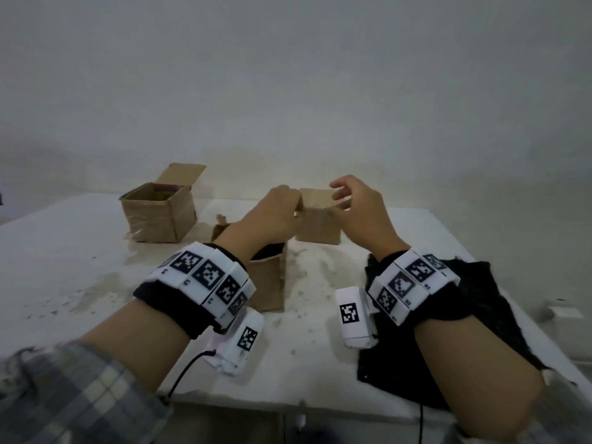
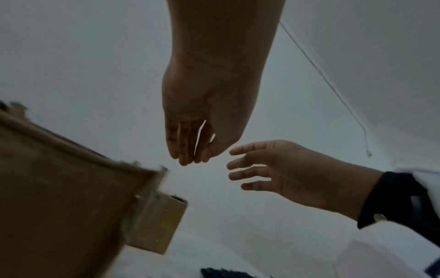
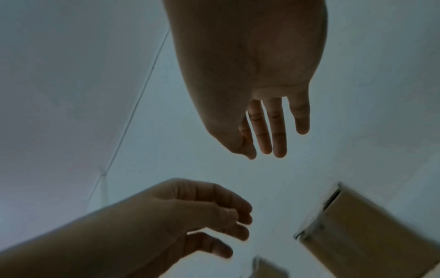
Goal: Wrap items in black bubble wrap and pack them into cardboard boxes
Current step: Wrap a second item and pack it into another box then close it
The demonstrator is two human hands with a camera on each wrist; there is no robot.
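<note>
Both hands were raised above the desk (image 1: 80,251), fingers loose and holding nothing. The cardboard box (image 1: 320,224) stood just beyond and between them, left hand (image 1: 272,216) nearer its flap, right hand (image 1: 362,213) alongside.

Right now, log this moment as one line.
left hand: empty, open | right hand: empty, open | both above far box | bubble wrap: on table

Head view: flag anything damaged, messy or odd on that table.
The white table is stained and speckled with brownish marks around the near box, whose rim looks ragged and torn. The left box has wrinkled tape on its front.
</note>
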